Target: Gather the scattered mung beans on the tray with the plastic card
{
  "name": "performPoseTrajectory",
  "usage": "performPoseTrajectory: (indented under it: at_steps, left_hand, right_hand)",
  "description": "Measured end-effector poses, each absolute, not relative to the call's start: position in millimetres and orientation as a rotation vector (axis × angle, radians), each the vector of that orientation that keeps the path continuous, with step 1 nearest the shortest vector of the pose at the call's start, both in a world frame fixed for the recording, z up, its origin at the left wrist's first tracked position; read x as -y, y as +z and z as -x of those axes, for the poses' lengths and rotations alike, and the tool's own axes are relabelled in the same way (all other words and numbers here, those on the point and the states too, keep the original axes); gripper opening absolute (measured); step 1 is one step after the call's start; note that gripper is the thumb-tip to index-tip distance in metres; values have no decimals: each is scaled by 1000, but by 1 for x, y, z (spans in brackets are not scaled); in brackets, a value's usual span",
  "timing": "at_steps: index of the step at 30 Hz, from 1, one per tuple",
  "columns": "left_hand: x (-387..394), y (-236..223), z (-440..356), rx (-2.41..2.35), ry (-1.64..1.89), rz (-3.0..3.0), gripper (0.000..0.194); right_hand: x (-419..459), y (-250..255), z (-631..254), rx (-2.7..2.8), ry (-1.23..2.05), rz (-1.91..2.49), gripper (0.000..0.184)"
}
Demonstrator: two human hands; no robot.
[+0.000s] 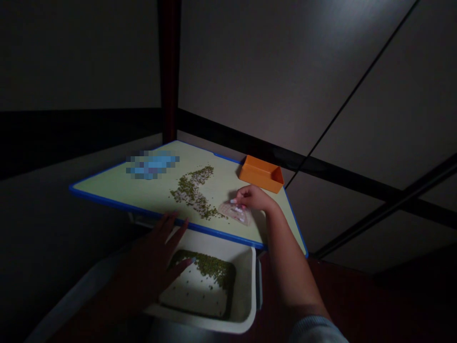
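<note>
right fingers (pixel 243 192) on protractor (pixel 234 212) near blue edge (pixel 221 233)

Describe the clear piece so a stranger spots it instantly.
Find the pale tabletop edged in blue. Toward its right end, the right hand grips a flat, roughly semicircular piece. It is transparent, unlike the orange tray behind or green grains beside it.

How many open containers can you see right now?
2: the orange box at the table's far right side, and the white bin below its near edge, partly covered by the left hand. Others could be hidden in the dark areas.
</note>
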State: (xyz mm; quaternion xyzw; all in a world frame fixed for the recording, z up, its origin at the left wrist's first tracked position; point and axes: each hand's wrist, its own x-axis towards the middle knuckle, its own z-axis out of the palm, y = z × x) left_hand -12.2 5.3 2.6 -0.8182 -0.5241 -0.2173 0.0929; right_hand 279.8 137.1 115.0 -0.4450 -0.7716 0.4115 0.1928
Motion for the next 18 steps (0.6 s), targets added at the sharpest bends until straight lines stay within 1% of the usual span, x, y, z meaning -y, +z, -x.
performPoseTrajectory:
  at_steps: [5,9,15,18]
  left_hand:
    - [-5,3,12,1578,-641,2414,78]
    - [-6,2,12,1549,-628,2403,76]
    - [-6,-1,13,1532,-623,2390,77]
    - [-5,0,13,1541,-625,2391,76]
  right_hand:
    - [-137,118,-283,2203,1213,1278,23]
    - [-137,119,-285,2206,1218,1269,24]
    - [-136,122,-289,2253,1381,1278,22]
    - [-134,122,-288,2268,1357,1317,19]
